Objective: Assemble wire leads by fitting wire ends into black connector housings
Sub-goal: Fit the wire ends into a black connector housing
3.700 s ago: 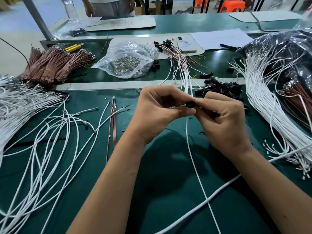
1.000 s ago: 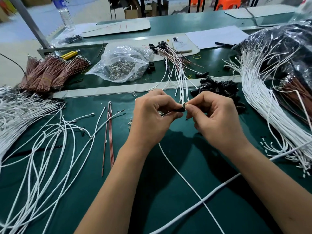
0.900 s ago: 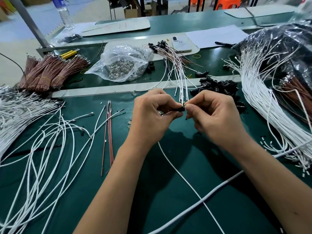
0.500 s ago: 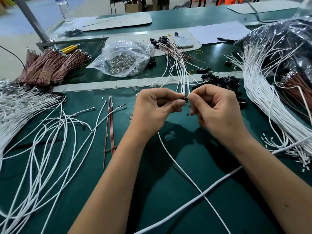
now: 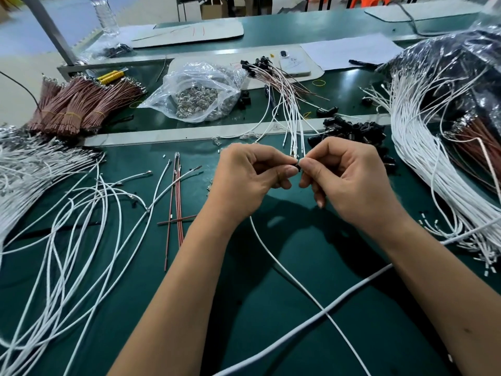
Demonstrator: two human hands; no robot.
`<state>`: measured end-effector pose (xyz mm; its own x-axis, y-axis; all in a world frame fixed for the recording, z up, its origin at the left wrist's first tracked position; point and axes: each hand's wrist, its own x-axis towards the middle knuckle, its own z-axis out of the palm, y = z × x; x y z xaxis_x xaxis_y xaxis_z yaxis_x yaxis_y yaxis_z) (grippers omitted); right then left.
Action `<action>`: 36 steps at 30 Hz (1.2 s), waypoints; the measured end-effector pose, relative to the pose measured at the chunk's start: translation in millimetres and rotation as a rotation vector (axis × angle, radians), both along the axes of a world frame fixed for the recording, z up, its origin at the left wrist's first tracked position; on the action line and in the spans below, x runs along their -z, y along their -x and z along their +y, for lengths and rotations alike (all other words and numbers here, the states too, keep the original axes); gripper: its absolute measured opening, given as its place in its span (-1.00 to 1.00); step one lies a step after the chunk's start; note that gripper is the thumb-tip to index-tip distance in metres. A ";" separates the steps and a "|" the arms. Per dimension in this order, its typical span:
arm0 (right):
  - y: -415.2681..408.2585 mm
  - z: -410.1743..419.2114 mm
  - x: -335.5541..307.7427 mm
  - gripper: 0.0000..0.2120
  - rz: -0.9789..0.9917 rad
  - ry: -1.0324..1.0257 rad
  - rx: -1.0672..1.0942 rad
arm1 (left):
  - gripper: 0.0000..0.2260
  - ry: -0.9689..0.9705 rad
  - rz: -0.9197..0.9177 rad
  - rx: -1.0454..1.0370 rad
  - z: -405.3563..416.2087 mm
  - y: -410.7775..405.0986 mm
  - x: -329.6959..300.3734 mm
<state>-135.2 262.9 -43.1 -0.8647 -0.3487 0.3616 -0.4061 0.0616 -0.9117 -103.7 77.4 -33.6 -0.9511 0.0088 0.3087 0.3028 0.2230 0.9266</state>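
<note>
Both hands meet above the middle of the green mat. My left hand (image 5: 249,180) pinches a thin white wire (image 5: 284,270) near its end; the wire trails from under the palm toward me. My right hand (image 5: 349,180) pinches a small black connector housing (image 5: 298,167) between thumb and forefinger, tight against the left fingertips. Most of the housing is hidden by the fingers. A heap of loose black housings (image 5: 352,130) lies just behind my right hand.
Loose white wires (image 5: 67,226) and a few brown wires (image 5: 177,207) lie at left. Finished leads (image 5: 282,99) fan out behind the hands. A clear bag of metal terminals (image 5: 198,96), brown wire bundles (image 5: 78,104), a big white bundle (image 5: 433,164) at right and a thick white cable (image 5: 352,291) surround them.
The hands stay pressed together on the wire end and housing, shifting only slightly. Since the earliest frame the trailing white wire has swung to run from under my left palm.
</note>
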 end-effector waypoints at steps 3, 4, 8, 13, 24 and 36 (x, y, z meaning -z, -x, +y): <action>-0.1 -0.8 -1.1 -0.86 -0.030 0.070 -0.020 | -0.89 -0.061 0.012 0.017 0.2 0.0 -1.7; 0.4 -0.3 -1.8 -0.86 -0.034 0.090 -0.031 | -0.88 -0.080 0.011 0.025 0.7 -0.1 -2.4; 0.0 -1.0 -0.6 -0.85 -0.050 0.106 -0.008 | -0.85 -0.103 0.005 0.035 4.7 -1.4 -2.8; 0.0 -0.1 -0.6 -0.85 -0.053 0.074 -0.012 | -0.84 -0.022 0.037 -0.019 4.3 -3.5 -3.2; 0.5 -0.1 -4.5 -0.87 -0.046 0.120 -0.035 | -0.83 -0.087 0.077 -0.023 8.9 -5.3 -4.1; -4.1 -0.4 -7.1 -0.84 -0.169 0.208 -0.088 | -0.81 -0.294 -0.030 0.007 10.6 -4.8 -0.6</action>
<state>-131.1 262.5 -36.1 -0.8884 -0.3585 0.2867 -0.2430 -0.1625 -0.9563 -98.9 88.0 -33.0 -0.9602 -0.0706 0.2703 0.2744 -0.0579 0.9599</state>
